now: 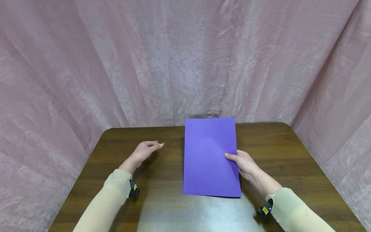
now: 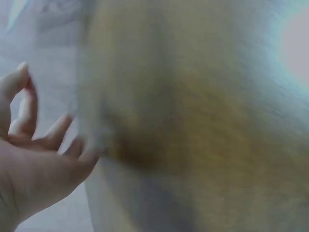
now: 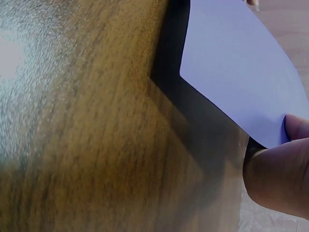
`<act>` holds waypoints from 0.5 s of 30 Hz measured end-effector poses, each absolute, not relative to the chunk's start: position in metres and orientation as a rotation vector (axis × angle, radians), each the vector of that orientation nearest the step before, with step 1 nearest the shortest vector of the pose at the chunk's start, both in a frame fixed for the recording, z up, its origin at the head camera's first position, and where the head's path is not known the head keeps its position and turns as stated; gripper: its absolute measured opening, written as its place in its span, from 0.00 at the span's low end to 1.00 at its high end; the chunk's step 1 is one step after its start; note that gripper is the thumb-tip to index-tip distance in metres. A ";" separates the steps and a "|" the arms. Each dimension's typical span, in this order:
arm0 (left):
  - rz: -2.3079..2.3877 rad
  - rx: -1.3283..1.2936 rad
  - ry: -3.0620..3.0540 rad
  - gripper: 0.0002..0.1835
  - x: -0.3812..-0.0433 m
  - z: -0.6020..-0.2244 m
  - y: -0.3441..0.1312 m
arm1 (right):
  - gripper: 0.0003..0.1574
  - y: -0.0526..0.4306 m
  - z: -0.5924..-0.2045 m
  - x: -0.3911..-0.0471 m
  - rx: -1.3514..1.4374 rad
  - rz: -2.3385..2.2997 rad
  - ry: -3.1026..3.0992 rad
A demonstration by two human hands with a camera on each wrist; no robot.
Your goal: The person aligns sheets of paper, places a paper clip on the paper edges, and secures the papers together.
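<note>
The purple sheet (image 1: 210, 154) is a little right of the middle in the head view, with its long sides going up and down the frame. My right grip (image 1: 245, 163) holds it at the right edge: the thumb lies on the face, and the other fingers go behind. Probably I take it by the edge so that nearly all the face is left uncovered. In the right wrist view one corner is apart from its shadow, so I judge that this part is lifted from the tabletop (image 1: 278, 145). Whether it is one layer or several, I cannot tell.

Left of the middle, my left grip (image 1: 144, 151) is narrow: thumb and forefinger pinch a small pale loop (image 1: 163, 143), which points toward the sheet but is well apart from it. It seems too little for the whole hand, so only the fingertips serve.

The tabletop is brown, with wood grain and rounded far corners; a bright reflection spreads at the lower middle of the frame. Behind and at both sides hangs a pink curtain (image 1: 179, 64). Toward the bottom are my pale green sleeves (image 1: 99, 201) and, at each wrist, a black device (image 1: 134, 189) with a yellow mark.
</note>
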State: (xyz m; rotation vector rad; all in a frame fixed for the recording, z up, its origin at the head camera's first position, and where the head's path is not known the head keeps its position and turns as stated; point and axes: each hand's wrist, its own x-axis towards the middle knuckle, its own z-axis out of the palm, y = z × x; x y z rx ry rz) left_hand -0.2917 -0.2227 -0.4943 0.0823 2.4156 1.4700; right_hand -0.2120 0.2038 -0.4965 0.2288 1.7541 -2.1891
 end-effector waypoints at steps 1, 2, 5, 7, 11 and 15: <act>1.498 0.052 2.350 0.31 -0.292 -0.490 -0.223 | 0.07 0.204 -0.496 -0.212 0.228 -2.191 1.753; 1.521 0.030 2.290 0.33 -0.292 -0.486 -0.223 | 0.06 0.204 -0.496 -0.212 0.227 -2.190 1.750; 1.586 -0.009 2.135 0.34 -0.293 -0.475 -0.221 | 0.07 0.204 -0.495 -0.212 0.230 -2.190 1.749; 1.612 -0.012 2.075 0.34 -0.294 -0.470 -0.220 | 0.08 0.204 -0.496 -0.213 0.230 -2.188 1.750; 1.624 -0.010 2.037 0.34 -0.298 -0.466 -0.218 | 0.08 0.205 -0.497 -0.214 0.229 -2.181 1.758; 1.609 -0.002 2.063 0.32 -0.302 -0.464 -0.214 | 0.09 0.206 -0.498 -0.215 0.231 -2.167 1.778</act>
